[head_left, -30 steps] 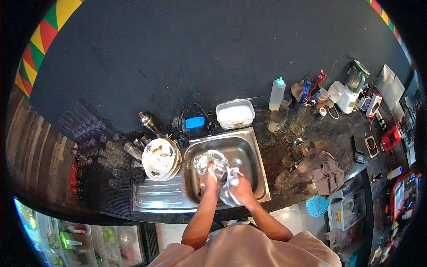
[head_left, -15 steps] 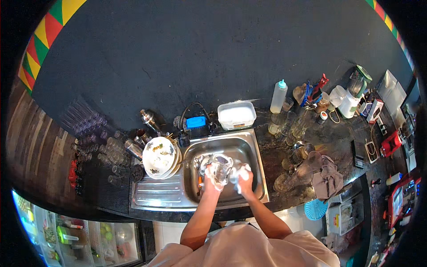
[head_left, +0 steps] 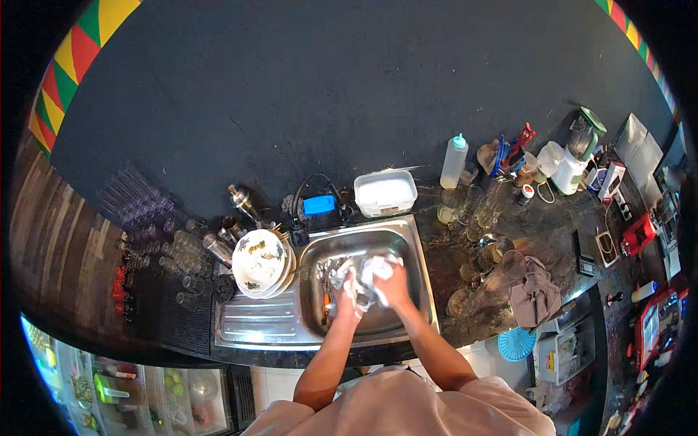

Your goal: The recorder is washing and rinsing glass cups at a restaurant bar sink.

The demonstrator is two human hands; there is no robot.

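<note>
Over the basin of a steel sink (head_left: pixel 424 280), my left hand (head_left: pixel 348 301) is closed round a clear drinking glass (head_left: pixel 365 293), its fingers covered in white suds. My right hand (head_left: pixel 393 288) is closed and presses a foamy white mass (head_left: pixel 378 269) against the glass. Whether a sponge lies inside that foam I cannot tell. Cutlery, one piece with an orange handle (head_left: pixel 326 298), lies at the basin's left side. On the drainboard's far end, close to my left hand, stands a stack of soiled plates (head_left: pixel 251 280) with food scraps on top.
Behind the sink are a white tub (head_left: pixel 385 193), a blue sponge (head_left: pixel 318 205) and a dark faucet (head_left: pixel 299 231). Used glasses (head_left: pixel 476 258) and a grey cloth (head_left: pixel 536 292) crowd the right counter, with a squeeze bottle (head_left: pixel 454 161) and a blender (head_left: pixel 574 156) farther back. Rows of glasses (head_left: pixel 185 254) stand left.
My right hand has moved left, bringing its foam from beside the glass onto it. My left hand keeps hold of the glass, which is now mostly covered by hands and suds.
</note>
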